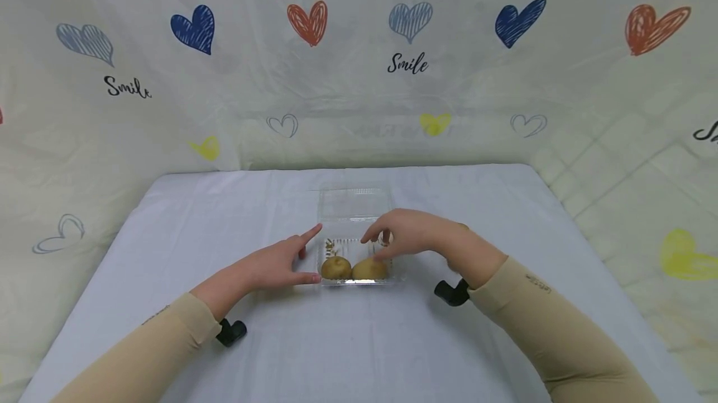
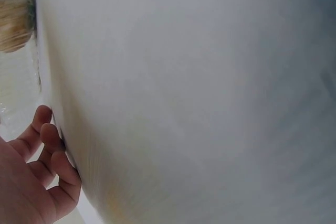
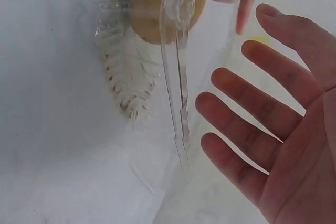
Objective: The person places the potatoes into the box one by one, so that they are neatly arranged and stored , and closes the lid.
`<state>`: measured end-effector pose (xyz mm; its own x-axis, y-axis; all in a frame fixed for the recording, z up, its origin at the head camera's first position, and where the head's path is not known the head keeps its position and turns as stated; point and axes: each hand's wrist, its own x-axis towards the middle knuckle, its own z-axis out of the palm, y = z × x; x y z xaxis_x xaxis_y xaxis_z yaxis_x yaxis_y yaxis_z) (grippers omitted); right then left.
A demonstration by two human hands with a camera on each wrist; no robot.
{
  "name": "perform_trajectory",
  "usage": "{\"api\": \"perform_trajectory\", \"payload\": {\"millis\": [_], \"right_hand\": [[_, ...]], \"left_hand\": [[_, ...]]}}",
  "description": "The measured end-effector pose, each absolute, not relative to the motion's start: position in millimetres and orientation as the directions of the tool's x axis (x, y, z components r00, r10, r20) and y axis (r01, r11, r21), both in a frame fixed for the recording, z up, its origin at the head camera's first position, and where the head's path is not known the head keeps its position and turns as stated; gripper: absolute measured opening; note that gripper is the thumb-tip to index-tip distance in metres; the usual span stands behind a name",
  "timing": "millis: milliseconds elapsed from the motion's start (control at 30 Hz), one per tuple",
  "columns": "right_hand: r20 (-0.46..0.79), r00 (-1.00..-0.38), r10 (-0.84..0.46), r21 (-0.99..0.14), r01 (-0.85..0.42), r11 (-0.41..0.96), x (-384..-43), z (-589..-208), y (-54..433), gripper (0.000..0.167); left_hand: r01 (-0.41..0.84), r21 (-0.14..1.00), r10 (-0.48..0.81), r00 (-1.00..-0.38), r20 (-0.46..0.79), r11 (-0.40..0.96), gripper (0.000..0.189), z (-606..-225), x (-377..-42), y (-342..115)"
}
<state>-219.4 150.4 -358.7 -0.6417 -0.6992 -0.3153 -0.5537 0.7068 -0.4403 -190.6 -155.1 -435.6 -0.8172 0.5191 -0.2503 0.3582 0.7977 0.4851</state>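
Behind everything, a pale sheet (image 1: 359, 88) is hanging, printed with hearts in red, blue, grey and yellow and with the word "Smile". Before it stands a table (image 1: 314, 353) covered by a white cloth. Two beige sleeves (image 1: 561, 328) reach over this table from the near side.

At the middle of the table lies a clear plastic container (image 1: 350, 247), whose lid (image 1: 354, 203) is open and laid to the far side. Some small brownish marks are visible on its plastic.

The right hand (image 1: 417, 232) is above the right part of the container; its fingers are apart and it holds nothing, with the thumb very near the right potato. The left hand (image 1: 277, 264) is at the left side: the index finger points to the rear left corner of the base, the thumb to the front left corner, and these two are spread apart. Whether they press the plastic, I cannot tell.

Inside the container, along its front wall, sit two potatoes (image 1: 336, 268), side by side. Smallest are the black devices (image 1: 451, 293), one at each wrist.
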Motion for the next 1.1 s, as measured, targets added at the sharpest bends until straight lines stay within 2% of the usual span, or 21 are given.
{"api": "perform_trajectory", "payload": {"millis": [200,567,800,1100], "right_hand": [[-0.279,-0.661,-0.697,-0.454,-0.548,0.702,-223,-355,164,0.037],[-0.248,-0.753,-0.609,-0.420,-0.483,0.768,-227,-353,208,0.035],[-0.273,-0.815,-0.511,-0.414,-0.380,0.827,-228,-359,246,0.035],[-0.283,-0.850,-0.444,-0.437,-0.298,0.849,-222,-358,280,0.038]], "left_hand": [[0.358,0.494,0.523,-0.816,-0.247,0.792,0.108,-435,-190,-156],[0.363,0.497,0.526,-0.816,-0.238,0.788,0.107,-432,-188,-156],[0.360,0.500,0.522,-0.822,-0.230,0.788,0.106,-433,-187,-157],[0.361,0.508,0.521,-0.827,-0.214,0.782,0.106,-434,-186,-157]]}}
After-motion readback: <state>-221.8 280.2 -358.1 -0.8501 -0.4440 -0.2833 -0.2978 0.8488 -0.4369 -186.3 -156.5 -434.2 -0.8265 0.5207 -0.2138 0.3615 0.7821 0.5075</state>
